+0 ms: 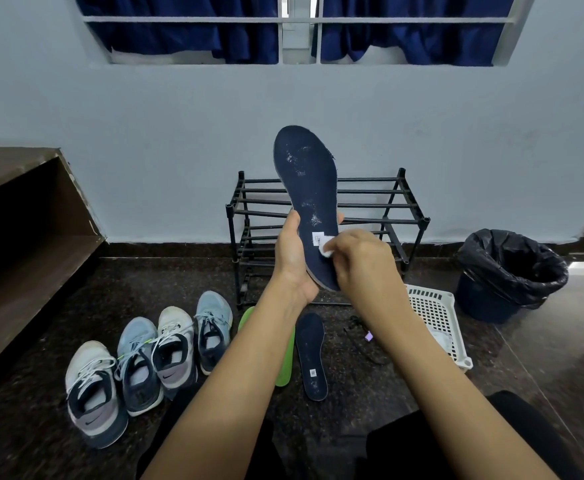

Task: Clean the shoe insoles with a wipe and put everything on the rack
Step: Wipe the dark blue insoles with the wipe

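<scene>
A dark blue insole (pixel 306 188) stands nearly upright in front of the black rack (pixel 387 202). Its toe points up and leans slightly left, and its heel sits low in the person's left hand (pixel 292 258). That hand is clamped round the lower part, with the thumb on the near edge and fingertips showing past the far edge.

The right hand (pixel 359 261), fingers bunched, pinches a white wipe (pixel 326 247) against the insole's face beside a small white label near the heel. Pale smears mark the face above the wipe, at mid-length and toward the toe. The dirty stretch therefore lies up and away from the right hand, along the insole's long axis. The next stroke likely needs to run upward while the left hand braces the heel.

On the floor in front of the rack lie a second dark insole (pixel 313 358) and, just to its left, a green insole (pixel 283 368), both pointing toward the rack. Four shoes (pixel 145 362) sit in a row farther left. A white basket (pixel 435 313) rests to the rack's right, and a lined bin (pixel 508 275) stands beyond it. The rack's bars hold nothing that can be seen.
</scene>
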Demonstrator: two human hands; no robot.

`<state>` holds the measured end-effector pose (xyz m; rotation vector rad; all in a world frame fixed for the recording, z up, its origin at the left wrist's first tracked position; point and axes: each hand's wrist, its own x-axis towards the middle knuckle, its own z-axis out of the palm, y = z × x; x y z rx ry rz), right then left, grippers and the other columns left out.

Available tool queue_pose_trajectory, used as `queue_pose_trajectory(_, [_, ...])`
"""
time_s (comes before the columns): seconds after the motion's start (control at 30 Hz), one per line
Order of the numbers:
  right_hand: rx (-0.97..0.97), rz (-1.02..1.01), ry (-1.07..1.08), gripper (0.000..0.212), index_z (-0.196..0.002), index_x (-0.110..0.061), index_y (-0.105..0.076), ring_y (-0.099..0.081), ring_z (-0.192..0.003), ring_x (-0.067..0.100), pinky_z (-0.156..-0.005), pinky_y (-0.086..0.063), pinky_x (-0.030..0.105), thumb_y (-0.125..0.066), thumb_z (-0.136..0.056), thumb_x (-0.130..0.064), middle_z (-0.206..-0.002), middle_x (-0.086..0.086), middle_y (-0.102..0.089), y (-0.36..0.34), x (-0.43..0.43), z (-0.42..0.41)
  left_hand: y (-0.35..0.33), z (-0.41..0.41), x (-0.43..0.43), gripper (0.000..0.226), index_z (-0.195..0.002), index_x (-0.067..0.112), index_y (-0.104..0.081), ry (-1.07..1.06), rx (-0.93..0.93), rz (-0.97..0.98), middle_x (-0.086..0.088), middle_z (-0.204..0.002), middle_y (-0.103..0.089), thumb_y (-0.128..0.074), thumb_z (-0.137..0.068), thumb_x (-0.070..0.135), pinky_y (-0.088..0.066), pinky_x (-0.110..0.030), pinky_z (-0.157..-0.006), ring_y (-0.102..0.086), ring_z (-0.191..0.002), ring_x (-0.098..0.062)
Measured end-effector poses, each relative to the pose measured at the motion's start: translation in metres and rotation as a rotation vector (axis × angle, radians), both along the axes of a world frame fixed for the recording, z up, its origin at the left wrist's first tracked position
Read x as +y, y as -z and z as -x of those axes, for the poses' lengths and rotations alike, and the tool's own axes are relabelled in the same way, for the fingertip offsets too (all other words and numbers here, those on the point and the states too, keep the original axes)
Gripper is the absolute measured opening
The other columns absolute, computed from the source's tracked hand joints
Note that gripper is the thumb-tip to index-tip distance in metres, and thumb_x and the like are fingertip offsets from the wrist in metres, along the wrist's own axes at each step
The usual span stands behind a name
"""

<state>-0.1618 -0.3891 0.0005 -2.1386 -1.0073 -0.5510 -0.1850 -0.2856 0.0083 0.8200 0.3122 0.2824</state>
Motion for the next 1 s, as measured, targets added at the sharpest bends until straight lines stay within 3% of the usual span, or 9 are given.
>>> queue_pose_trajectory(0.1, [0.145, 0.022, -0.085, 0.019, -0.082, -0.013, -0.072, -0.065, -0.075, 0.020, -0.071, -0.047, 0.016, -0.061, -0.078, 0.001, -0.083, 0.005, -0.070, 0.003, -0.005, 0.005, 0.001, 0.001, 0.006, 0.046, -0.107, 0.011, -0.066, -0.023, -0.020, 0.012, -0.006, -0.091, -0.071, -0.036, -0.102, 0.045, -0.056, -0.038, -0.078, -0.071, -0.090, -0.030])
queue_pose_trajectory(0.2, [0.237, -0.017, -0.119, 0.019, -0.084, -0.018, -0.073, -0.062, -0.073, 0.009, -0.068, -0.039, 0.001, -0.064, -0.079, -0.003, -0.084, 0.001, -0.071, 0.002, -0.006, 0.007, 0.001, 0.001, 0.010, 0.046, -0.111, 0.011, -0.066, -0.055, -0.027, 0.015, -0.007, -0.094, -0.072, -0.035, -0.102, 0.044, -0.057, -0.040, -0.074, -0.070, -0.095, -0.034])
queue_pose_trajectory(0.27, [0.187, -0.061, -0.115, 0.019, -0.083, -0.015, -0.073, -0.062, -0.073, 0.012, -0.069, -0.040, 0.005, -0.065, -0.077, 0.000, -0.084, 0.002, -0.071, 0.003, -0.004, 0.007, 0.001, 0.000, 0.007, 0.049, -0.112, 0.011, -0.067, -0.048, -0.012, 0.009, -0.008, -0.099, -0.072, -0.035, -0.102, 0.046, -0.059, -0.037, -0.072, -0.070, -0.099, -0.033])
queue_pose_trajectory(0.4, [0.044, -0.065, -0.084, 0.017, -0.082, -0.011, -0.071, -0.064, -0.073, 0.023, -0.069, -0.052, 0.030, -0.062, -0.076, 0.003, -0.081, 0.006, -0.069, 0.007, 0.003, 0.008, 0.002, -0.001, 0.000, 0.053, -0.108, 0.011, -0.069, -0.018, 0.021, 0.000, -0.009, -0.109, -0.072, -0.033, -0.102, 0.049, -0.058, -0.034, -0.074, -0.068, -0.107, -0.030])
queue_pose_trajectory(0.47, [0.081, -0.074, -0.083, 0.017, -0.082, -0.012, -0.072, -0.064, -0.071, 0.020, -0.069, -0.050, 0.026, -0.062, -0.077, 0.001, -0.080, 0.005, -0.069, 0.007, 0.002, 0.007, 0.003, -0.002, 0.000, 0.051, -0.107, 0.011, -0.069, -0.015, 0.024, 0.004, -0.010, -0.110, -0.072, -0.035, -0.102, 0.049, -0.058, -0.033, -0.073, -0.069, -0.104, -0.030])
queue_pose_trajectory(0.6, [0.291, -0.064, -0.146, 0.018, -0.084, -0.017, -0.074, -0.062, -0.066, 0.005, -0.065, -0.041, 0.004, -0.065, -0.078, -0.003, -0.076, -0.004, -0.071, 0.001, -0.002, 0.007, 0.002, -0.002, 0.010, 0.049, -0.113, 0.009, -0.067, -0.042, -0.013, 0.009, -0.013, -0.108, -0.070, -0.034, -0.103, 0.044, -0.060, -0.037, -0.069, -0.071, -0.093, -0.032])
queue_pose_trajectory(0.73, [0.409, -0.053, -0.208, 0.016, -0.084, -0.020, -0.074, -0.061, -0.066, -0.001, -0.064, -0.043, 0.006, -0.067, -0.079, -0.007, -0.073, -0.010, -0.069, -0.002, -0.001, 0.009, 0.002, 0.000, 0.017, 0.048, -0.112, 0.009, -0.066, -0.060, -0.030, 0.026, -0.009, -0.099, -0.071, -0.034, -0.103, 0.043, -0.058, -0.038, -0.075, -0.072, -0.088, -0.029])
queue_pose_trajectory(0.93, [0.324, -0.187, -0.136, 0.014, -0.086, -0.017, -0.075, -0.060, -0.072, -0.009, -0.066, -0.039, 0.000, -0.066, -0.081, -0.007, -0.073, -0.013, -0.067, 0.001, 0.008, 0.012, 0.002, 0.001, 0.002, 0.054, -0.114, 0.005, -0.066, -0.013, 0.032, 0.048, -0.010, -0.108, -0.069, -0.037, -0.101, 0.048, -0.059, -0.029, -0.065, -0.072, -0.090, -0.024])
queue_pose_trajectory(1.0, [0.306, -0.152, -0.137, 0.014, -0.087, -0.016, -0.075, -0.061, -0.071, -0.003, -0.066, -0.039, 0.001, -0.066, -0.081, -0.007, -0.074, -0.009, -0.069, 0.000, 0.007, 0.011, 0.003, 0.000, 0.002, 0.053, -0.110, 0.006, -0.067, -0.003, 0.030, 0.065, -0.011, -0.109, -0.069, -0.036, -0.101, 0.047, -0.059, -0.029, -0.064, -0.072, -0.089, -0.024])
